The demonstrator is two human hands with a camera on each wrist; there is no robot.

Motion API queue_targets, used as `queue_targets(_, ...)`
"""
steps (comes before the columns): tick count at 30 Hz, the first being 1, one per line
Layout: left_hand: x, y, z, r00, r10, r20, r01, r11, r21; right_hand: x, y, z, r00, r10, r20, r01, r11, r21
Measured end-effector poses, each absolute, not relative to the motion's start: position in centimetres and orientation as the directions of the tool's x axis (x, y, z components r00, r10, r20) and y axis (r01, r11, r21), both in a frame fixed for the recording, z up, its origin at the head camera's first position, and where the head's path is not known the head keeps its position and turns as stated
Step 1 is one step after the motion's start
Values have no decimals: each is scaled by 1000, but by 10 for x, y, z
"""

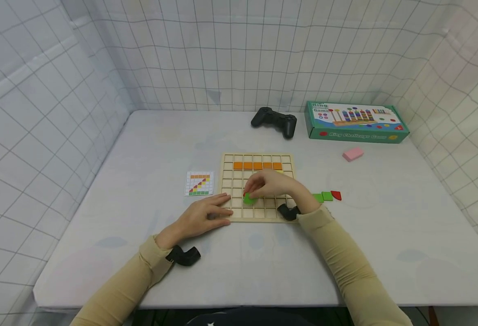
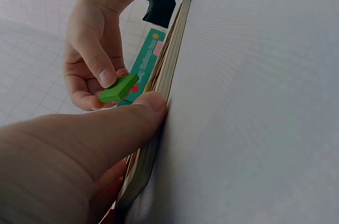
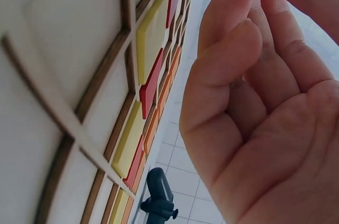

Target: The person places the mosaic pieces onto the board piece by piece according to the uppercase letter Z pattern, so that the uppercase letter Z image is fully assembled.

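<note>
Between thumb and fingers, my right hand pinches a green square tile just above the lower left part of a wooden grid board. My left hand lies at the board's left edge with straight fingers; in the left wrist view its thumb touches the rim. A row of orange tiles fills cells near the board's top. Yellow tiles and red tiles sit in other cells, partly hidden by my right hand in the head view.
Left of the board lies a pattern card. Green tiles and a red piece lie right of it, by my forearm. Farther back are a black game controller, a green game box and a pink block.
</note>
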State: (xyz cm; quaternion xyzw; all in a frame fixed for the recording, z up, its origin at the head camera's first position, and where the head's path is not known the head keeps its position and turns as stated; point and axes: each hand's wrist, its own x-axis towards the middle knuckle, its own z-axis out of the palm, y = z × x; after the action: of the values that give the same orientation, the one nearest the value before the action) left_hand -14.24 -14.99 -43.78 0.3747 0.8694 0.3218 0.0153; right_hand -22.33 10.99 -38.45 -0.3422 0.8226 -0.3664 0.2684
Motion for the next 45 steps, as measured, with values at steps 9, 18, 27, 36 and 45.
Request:
queue_targets(9,-143,-150,-437,-718,660,220,644,511,570,-219,102,-386,-583,-786,-204,-348,469,-812)
queue_targets(18,-143,-150,-436,-735,641,219,628,524,576,-215,92,-390,-557,-806,-200,-388,466,-795)
queue_targets(27,-141,-150,-435,-737,636,227,635,537,555,-208,84,-392,-569,-797,-204,-411,490,-769)
queue_targets(36,-140,-150,-436,-737,631,241,638,534,554,-205,80,-396,-557,-809,-190,-440,481,-758)
queue_targets(45,-141,-151,-437,-739,629,242,636,531,560,-206,82,-395,-534,-820,-206,-459,486,-744)
